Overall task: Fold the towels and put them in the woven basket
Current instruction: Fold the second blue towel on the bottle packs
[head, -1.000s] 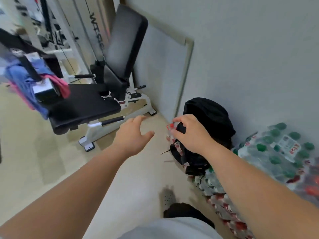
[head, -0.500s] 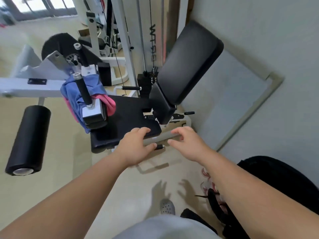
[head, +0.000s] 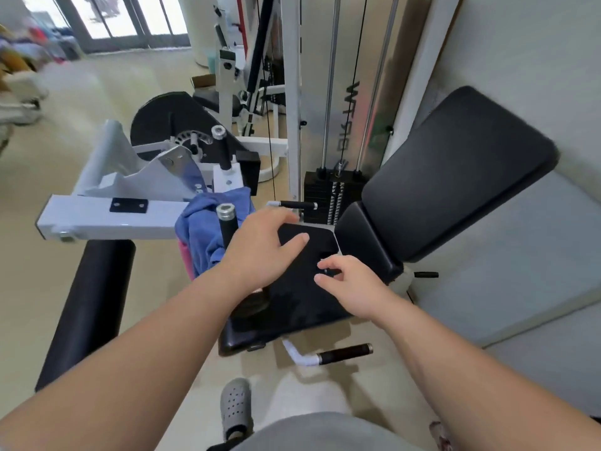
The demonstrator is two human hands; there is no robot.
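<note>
Both hands hang over the black seat (head: 302,297) of a gym machine, and neither holds anything. The left hand (head: 260,252) is over the seat's left edge with its fingers stretched forward and loosely spread. The right hand (head: 351,284) is over the middle of the seat with its fingers loosely bent and its palm down. I cannot tell whether either hand touches the padding.

A crumpled blue towel (head: 201,229) is draped over the machine's frame just left of the seat, bunched around an upright black handle (head: 226,222). A pink towel (head: 184,258) shows beneath it, mostly hidden by the blue one.

The tilted black backrest (head: 455,177) rises to the right of the seat. A weight stack (head: 328,196) stands behind the seat. A long black foam roller (head: 87,307) lies well to the left of it, and a grey shoe (head: 235,408) is on the floor in front of the seat.
</note>
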